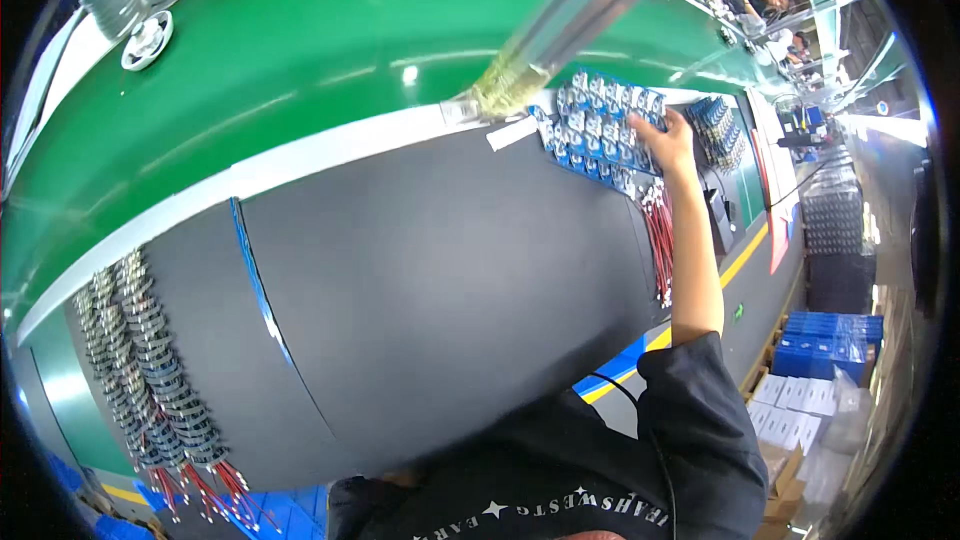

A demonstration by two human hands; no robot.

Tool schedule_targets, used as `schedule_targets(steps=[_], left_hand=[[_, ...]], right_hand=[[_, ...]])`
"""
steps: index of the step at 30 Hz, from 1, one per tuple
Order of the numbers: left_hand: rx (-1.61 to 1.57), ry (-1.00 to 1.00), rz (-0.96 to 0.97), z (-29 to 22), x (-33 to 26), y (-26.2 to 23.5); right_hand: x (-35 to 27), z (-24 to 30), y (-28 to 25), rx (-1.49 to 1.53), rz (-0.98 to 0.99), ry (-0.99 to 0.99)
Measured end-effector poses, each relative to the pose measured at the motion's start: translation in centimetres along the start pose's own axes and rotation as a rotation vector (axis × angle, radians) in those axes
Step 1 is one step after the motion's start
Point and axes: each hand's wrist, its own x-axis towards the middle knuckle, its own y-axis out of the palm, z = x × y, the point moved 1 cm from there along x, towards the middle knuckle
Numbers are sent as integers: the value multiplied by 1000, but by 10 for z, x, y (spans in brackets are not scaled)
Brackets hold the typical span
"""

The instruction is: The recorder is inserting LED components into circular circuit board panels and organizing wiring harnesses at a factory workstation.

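Observation:
At the far right of the dark mat, my right hand reaches over a blue panel of small boards with rows of silvery metal parts. Thumb and fingers look spread apart at the panel's right edge, slightly blurred. Whether the fingertips touch a part is hard to see, and no held thing shows between them. Just below the panel lies a bundle of red wires with white ends. My left hand is out of the picture.
Rows of stacked boards with red leads lie at the mat's left. A blue strip crosses the dark mat. More stacked panels stand beyond my right hand. A clear post rises at the mat's far edge. Co-workers sit farther off.

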Motion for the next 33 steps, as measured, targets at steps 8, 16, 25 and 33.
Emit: schedule_targets(steps=[8, 16, 25, 33], left_hand=[[-87, 101, 40, -51, -6, 58], [-351, 180, 505, -162, -48, -88], [89, 646, -484, -209, 219, -103], [551, 647, -325, -212, 332, -61]], right_hand=[[-101, 52, -57, 565, 273, -13], [-165, 25, -48, -25, 199, -435], [-132, -7, -41, -310, 90, -728], [-134, -1, -59, 212, 144, -492]])
